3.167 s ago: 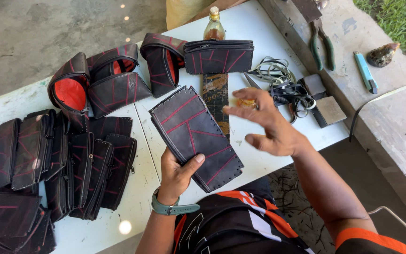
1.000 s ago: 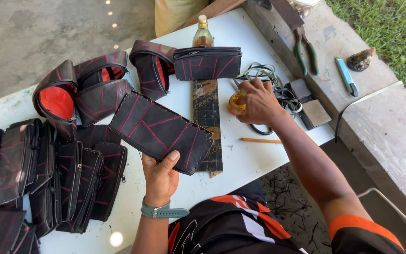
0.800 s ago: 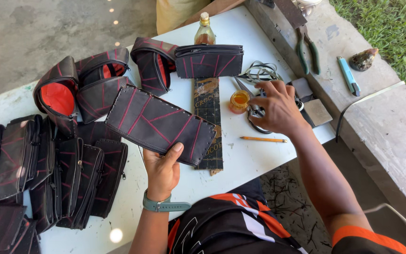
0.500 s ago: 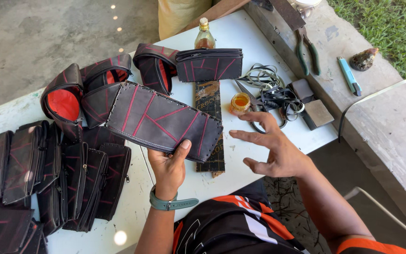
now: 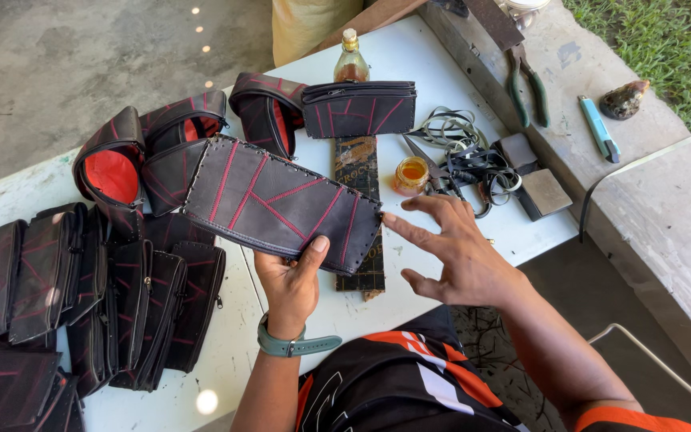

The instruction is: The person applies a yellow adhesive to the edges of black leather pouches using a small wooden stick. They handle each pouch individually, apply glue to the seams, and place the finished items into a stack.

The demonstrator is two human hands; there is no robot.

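Left hand (image 5: 288,286) pinched the flat black stitched panel with red seams (image 5: 281,204) by its lower edge, above the white table (image 5: 409,60). Right hand (image 5: 461,252) hovered open, empty, index fingertip at the panel's right end. Looked like mid-inspection; glue jar (image 5: 411,174) and scissors (image 5: 433,166) beyond.

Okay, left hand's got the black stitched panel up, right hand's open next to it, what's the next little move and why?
Probably bring the right hand onto the panel's near end and pinch it. The left hand grips the black panel with red stitching only at its lower edge, thumb on top, above the table. The right hand's fingers are spread, the index fingertip at that end, holding nothing.
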